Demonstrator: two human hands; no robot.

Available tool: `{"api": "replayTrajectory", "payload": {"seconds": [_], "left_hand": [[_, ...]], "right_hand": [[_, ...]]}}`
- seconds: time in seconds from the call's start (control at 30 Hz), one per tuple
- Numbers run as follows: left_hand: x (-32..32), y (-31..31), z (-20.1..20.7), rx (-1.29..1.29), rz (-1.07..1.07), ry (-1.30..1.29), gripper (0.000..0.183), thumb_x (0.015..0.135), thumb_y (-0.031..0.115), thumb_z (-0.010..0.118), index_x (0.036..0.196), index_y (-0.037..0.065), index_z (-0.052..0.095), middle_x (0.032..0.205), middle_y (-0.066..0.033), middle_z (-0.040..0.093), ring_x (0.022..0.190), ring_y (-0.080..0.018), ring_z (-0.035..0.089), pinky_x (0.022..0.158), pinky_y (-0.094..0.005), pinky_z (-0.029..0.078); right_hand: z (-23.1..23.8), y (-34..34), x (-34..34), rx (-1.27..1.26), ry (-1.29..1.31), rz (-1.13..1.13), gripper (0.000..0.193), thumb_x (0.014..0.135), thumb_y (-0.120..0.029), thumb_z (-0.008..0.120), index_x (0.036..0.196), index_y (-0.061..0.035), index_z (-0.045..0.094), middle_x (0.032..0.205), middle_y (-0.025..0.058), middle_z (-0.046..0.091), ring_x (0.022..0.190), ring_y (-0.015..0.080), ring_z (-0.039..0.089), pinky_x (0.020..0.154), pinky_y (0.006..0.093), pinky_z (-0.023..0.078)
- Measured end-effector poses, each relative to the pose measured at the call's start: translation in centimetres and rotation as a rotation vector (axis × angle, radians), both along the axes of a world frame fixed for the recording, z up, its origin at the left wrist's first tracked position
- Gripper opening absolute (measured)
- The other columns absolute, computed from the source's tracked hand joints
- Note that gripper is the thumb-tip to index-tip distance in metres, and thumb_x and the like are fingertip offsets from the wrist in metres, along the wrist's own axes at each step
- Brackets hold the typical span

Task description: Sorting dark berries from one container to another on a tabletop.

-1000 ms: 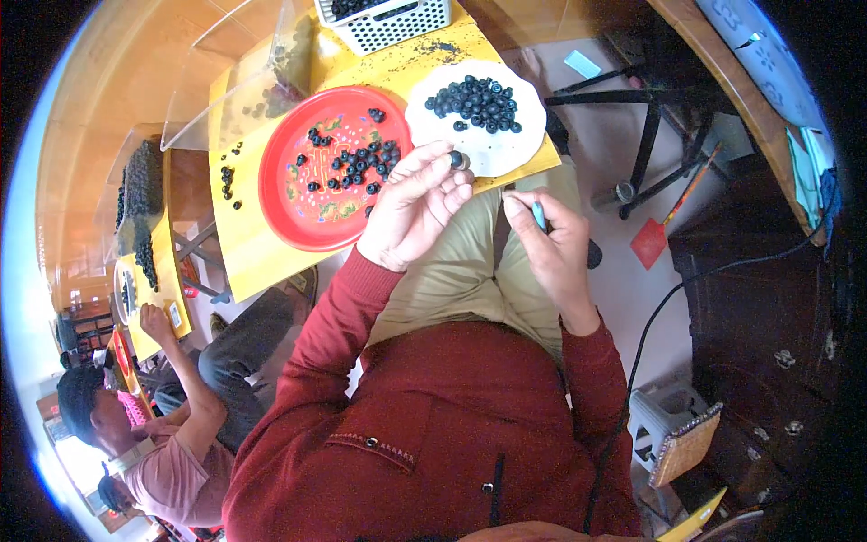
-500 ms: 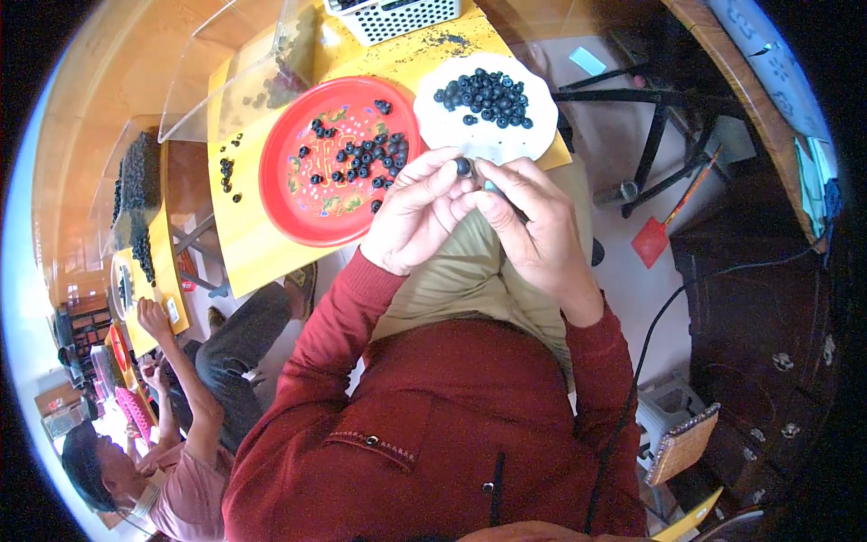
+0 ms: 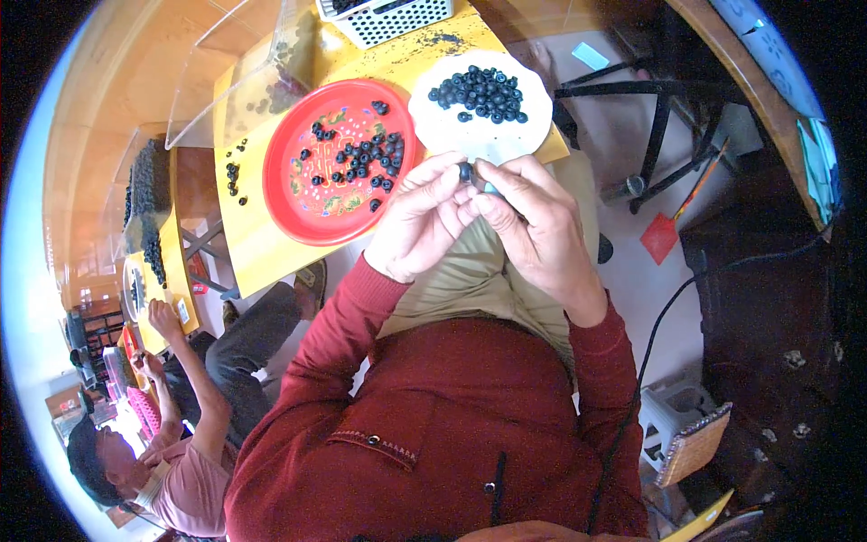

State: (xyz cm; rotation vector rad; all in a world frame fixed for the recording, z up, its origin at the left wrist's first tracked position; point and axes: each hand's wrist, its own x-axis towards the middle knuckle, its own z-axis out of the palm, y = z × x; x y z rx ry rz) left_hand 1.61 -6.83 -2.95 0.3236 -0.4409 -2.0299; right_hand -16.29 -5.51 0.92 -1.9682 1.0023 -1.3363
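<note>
Just in front of the table, my two hands meet at the fingertips. My left hand [image 3: 417, 217] is closed, pinching a dark round bead [image 3: 465, 172] between thumb and forefinger. My right hand [image 3: 542, 226] is closed around a slim tool with a teal part [image 3: 491, 188], its tip close to the bead; its full shape is hidden by my fingers. Beyond my left hand lies a red round tray [image 3: 287, 203] with loose dark beads scattered over its patterned middle. A white scalloped plate [image 3: 488, 140] beyond my right hand carries a heap of similar beads.
The yellow table [image 3: 257, 248] also bears a white perforated basket [image 3: 397, 25], a clear plastic box [image 3: 212, 81], dark crumbs and several stray beads [image 3: 232, 176]. At left another person [image 3: 194, 470] works at a second table. A red fly swatter [image 3: 660, 237] and a grey stool [image 3: 673, 411] are at right.
The view has shifted slightly, so the tray, plate and table sit a little differently. My hands keep nearly the same pose; the bead appears slightly turned between my fingers.
</note>
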Motion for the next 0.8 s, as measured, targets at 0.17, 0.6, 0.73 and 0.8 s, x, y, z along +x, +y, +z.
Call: {"api": "replayTrajectory", "payload": {"seconds": [0.17, 0.6, 0.73, 0.8], "left_hand": [[-0.6, 0.4, 0.3, -0.028, 0.001, 0.004, 0.029, 0.094, 0.012, 0.057, 0.122, 0.005, 0.057, 0.115, -0.0097, 0.063, 0.104, -0.019, 0.061, 0.089, -0.0344, 0.052], [-2.3, 1.2, 2.0, -0.065, 0.096, -0.143, 0.021, 0.093, 0.008, 0.059, 0.113, 0.005, 0.064, 0.105, -0.0073, 0.067, 0.094, -0.0158, 0.064, 0.086, -0.0332, 0.052], [-2.4, 1.2, 1.8, -0.087, 0.108, -0.171, 0.021, 0.093, 0.008, 0.059, 0.113, 0.005, 0.063, 0.105, -0.0084, 0.067, 0.094, -0.0173, 0.064, 0.086, -0.0343, 0.053], [-2.3, 1.4, 1.8, -0.133, 0.073, -0.15, 0.021, 0.093, 0.008, 0.059, 0.113, 0.005, 0.063, 0.104, -0.0088, 0.067, 0.094, -0.0181, 0.064, 0.085, -0.0348, 0.053]], "right_hand": [[-0.1, 0.3, -0.4, -0.003, -0.038, -0.005, 0.025, 0.089, -0.011, 0.063, 0.11, 0.0041, 0.063, 0.089, 0.0157, 0.06, 0.075, 0.029, 0.064, 0.065, 0.0352, 0.05], [0.5, 1.9, -0.8, 0.079, -0.147, -0.081, 0.025, 0.089, -0.009, 0.062, 0.108, 0.0069, 0.063, 0.094, 0.0184, 0.063, 0.082, 0.0296, 0.066, 0.071, 0.0348, 0.052], [0.5, 2.2, -1.0, 0.078, -0.189, -0.104, 0.025, 0.09, -0.009, 0.061, 0.108, 0.0068, 0.063, 0.094, 0.0183, 0.063, 0.082, 0.0299, 0.065, 0.072, 0.0352, 0.051], [0.1, 1.9, -1.6, 0.095, -0.145, -0.189, 0.024, 0.091, -0.011, 0.061, 0.108, 0.0062, 0.063, 0.093, 0.0177, 0.064, 0.083, 0.0288, 0.065, 0.073, 0.0346, 0.05]]}}
